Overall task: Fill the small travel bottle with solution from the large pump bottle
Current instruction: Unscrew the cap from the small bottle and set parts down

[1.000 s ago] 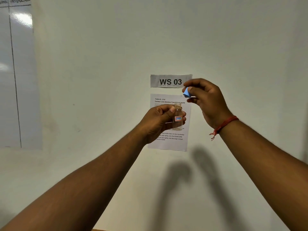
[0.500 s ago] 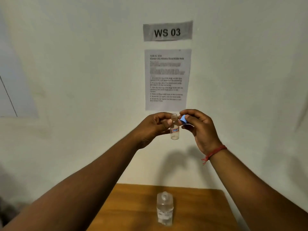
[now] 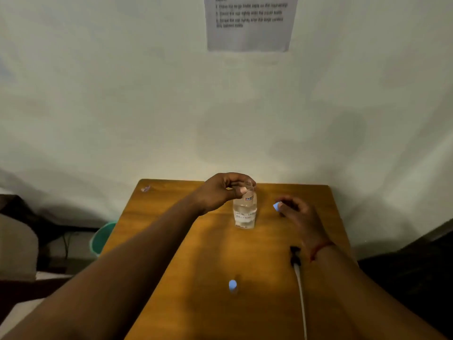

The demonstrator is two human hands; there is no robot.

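- Standing against the wall, the wooden table [image 3: 171, 278] has lots of bare room near the person, good for moving hands about.
- Far on the table, in the middle, stands the big clear bottle [image 3: 245, 215], well away from every edge, so it likely will not fall.
- The left hand [image 3: 220, 192] pinches the small travel bottle [image 3: 248, 190] by its neck, upright, just over the big one; blur hides if they touch.
- The right hand [image 3: 294, 209] pinches a blue cap [image 3: 276, 206] to the right, leaving the small bottle's mouth open for filling.
- A second blue cap [image 3: 232, 285] rests near, and a black-tipped white cable [image 3: 300, 290] lies by the right edge.
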